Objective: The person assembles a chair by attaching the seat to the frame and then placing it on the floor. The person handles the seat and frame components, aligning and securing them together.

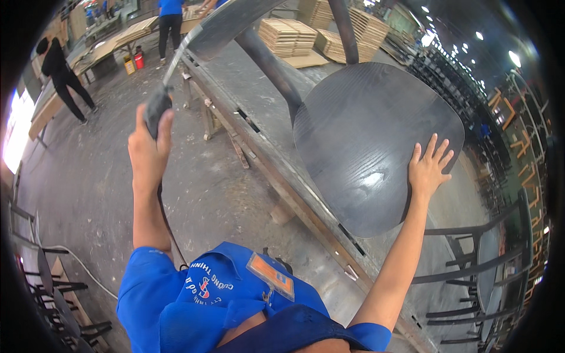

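Blue work shirt (200,294) with an orange badge (271,275) fills the lower edge, and both bare forearms rise out of it. Up and to the left, the left hand (148,150) is closed in a fist around a dark handled tool (158,109); a thin dark cord (168,226) hangs from it down along the forearm to the shirt. Leftward of that hand lies a wide stretch of bare, dusty concrete floor (82,176), open as far as the person in black (62,73) well beyond it.

On the other side, the right hand (429,167) lies open and flat, fingers spread, on the dark round seat panel (376,147), near the panel's right-hand edge. That panel rests on a long grey workbench (259,100), its curved rim ending just beyond the fingertips and its near rim reaching toward the bench's front rail (294,197). Two dark legs (273,73) rise from the panel's far side, away from the hand.

Between the two hands, the bench's front rail runs diagonally. Beyond the right hand stand racks of dark chair frames (482,265), close by. Far past the bench are stacks of pale wood panels (288,35) and a person in blue (170,20).
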Available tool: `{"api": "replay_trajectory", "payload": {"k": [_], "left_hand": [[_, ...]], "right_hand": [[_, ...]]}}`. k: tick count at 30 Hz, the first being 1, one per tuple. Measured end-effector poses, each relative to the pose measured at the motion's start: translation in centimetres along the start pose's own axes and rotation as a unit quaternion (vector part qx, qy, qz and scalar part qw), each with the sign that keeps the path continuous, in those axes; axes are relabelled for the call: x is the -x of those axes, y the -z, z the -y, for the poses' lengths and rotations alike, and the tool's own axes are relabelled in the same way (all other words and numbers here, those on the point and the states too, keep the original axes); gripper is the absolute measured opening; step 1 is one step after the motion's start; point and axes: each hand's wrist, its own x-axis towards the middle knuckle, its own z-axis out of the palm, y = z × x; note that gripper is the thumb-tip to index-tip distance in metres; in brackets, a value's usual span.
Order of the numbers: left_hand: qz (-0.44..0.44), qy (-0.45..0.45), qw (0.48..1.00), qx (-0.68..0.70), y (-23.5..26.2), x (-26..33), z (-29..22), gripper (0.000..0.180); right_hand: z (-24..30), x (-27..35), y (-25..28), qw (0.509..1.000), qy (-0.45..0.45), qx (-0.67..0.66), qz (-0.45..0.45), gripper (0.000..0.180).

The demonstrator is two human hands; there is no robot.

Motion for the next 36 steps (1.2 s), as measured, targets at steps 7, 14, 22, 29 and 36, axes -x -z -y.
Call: {"api": "replay_trajectory", "payload": {"k": [7, 14, 22, 29, 36], "left_hand": [[-0.029, -0.098, 0.987, -0.127, -3.3, -7.1, -6.3, 0.055], [0.256, -0.180, 0.950, 0.025, -7.4, -7.9, -11.2, 0.059], [0.482, 0.035, 0.858, 0.173, -6.1, 2.3, 0.9, 0.043], [0.584, 0.078, 0.794, 0.153, -12.2, 10.2, 9.7, 0.054], [0.430, 0.160, 0.879, -0.127, -27.6, 9.5, 23.3, 0.073]], "right_hand": [[0.4, 0.8, 1.2, 1.000, 0.003, -0.013, 0.003, 0.058], [0.1, 0.6, 0.8, 0.999, 0.002, -0.050, -0.019, 0.059], [-0.6, -2.3, -2.5, 0.999, 0.004, -0.047, 0.013, 0.064], [-0.5, -4.1, -3.8, 0.998, 0.005, -0.009, 0.069, 0.069], [-0.5, -4.3, -5.4, 0.995, -0.079, -0.006, 0.057, 0.069]]}}
